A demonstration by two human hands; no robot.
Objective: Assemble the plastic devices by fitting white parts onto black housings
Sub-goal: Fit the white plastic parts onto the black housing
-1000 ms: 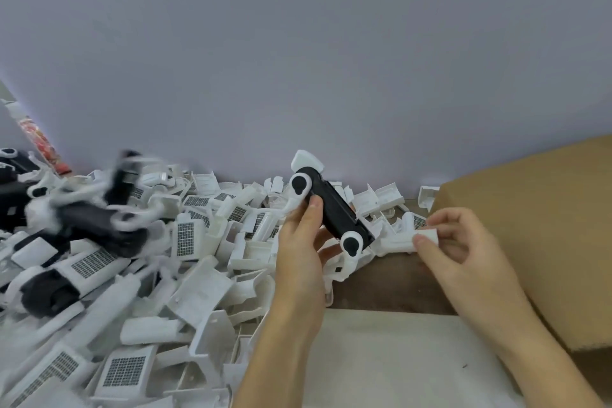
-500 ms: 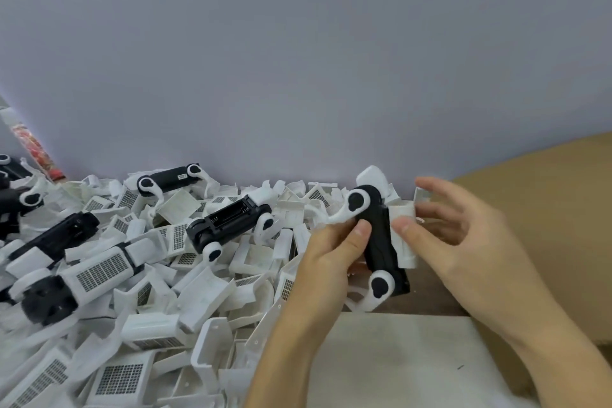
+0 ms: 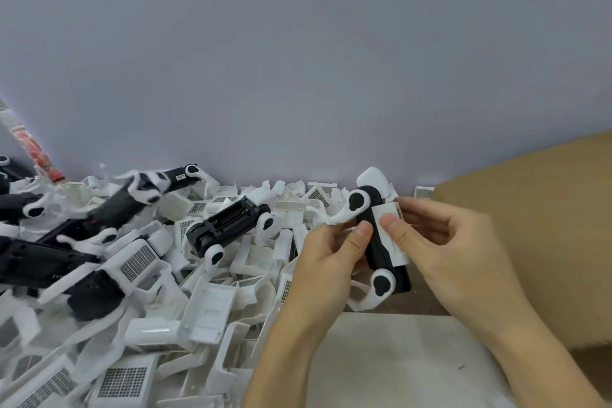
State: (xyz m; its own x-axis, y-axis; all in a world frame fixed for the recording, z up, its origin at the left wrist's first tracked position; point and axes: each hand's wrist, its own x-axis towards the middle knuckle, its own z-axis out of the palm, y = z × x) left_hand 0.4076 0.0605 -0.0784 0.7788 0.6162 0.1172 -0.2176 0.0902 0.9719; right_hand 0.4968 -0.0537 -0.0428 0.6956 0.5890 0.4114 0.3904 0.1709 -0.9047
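My left hand [image 3: 326, 262] grips a black housing [image 3: 379, 252] that stands almost upright, with white curved arms at its top and bottom ends. My right hand [image 3: 443, 242] holds a flat white part [image 3: 390, 238] against the housing's right side, thumb pressing on its face. A loose black housing [image 3: 228, 225] lies open side up on the pile of white parts [image 3: 205, 301] to the left.
Several black devices with white arms lie at the far left [image 3: 39, 258]. A cardboard box [image 3: 536, 235] stands at the right. A pale mat [image 3: 397, 361] covers the table below my hands. A grey wall runs behind everything.
My right hand has brought the white part from the table onto the housing's side. My left hand has turned the housing from slanted to nearly upright. Devices at the left have shifted.
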